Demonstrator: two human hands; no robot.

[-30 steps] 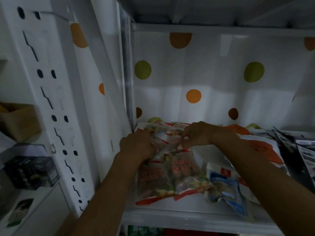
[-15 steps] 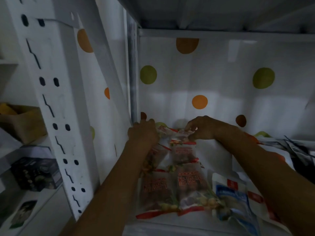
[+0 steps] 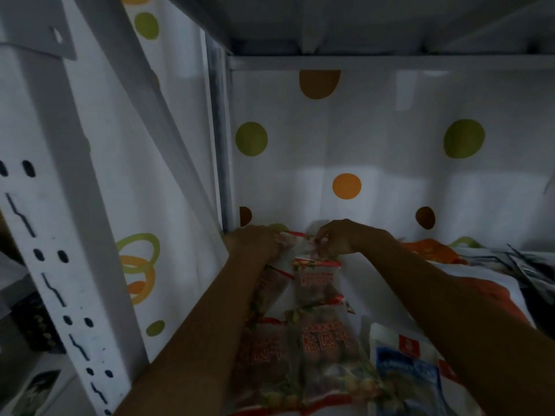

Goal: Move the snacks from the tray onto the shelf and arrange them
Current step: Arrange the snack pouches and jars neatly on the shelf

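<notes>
Head view: red-trimmed clear snack packets [image 3: 315,283] lie overlapping in rows.

White perforated upright post [image 3: 57,265] stands at left, slotted and round holes down its face. Right of post: polka-dot liner [image 3: 390,163], white with green, orange and brown dots, covering side and back walls. Above liner, grey underside of upper board [image 3: 390,22]. Left of post, low down: dark box [image 3: 33,322], dim, details unclear. Far right of post: dark printed papers [image 3: 531,265], partly cut off by frame edge.
</notes>
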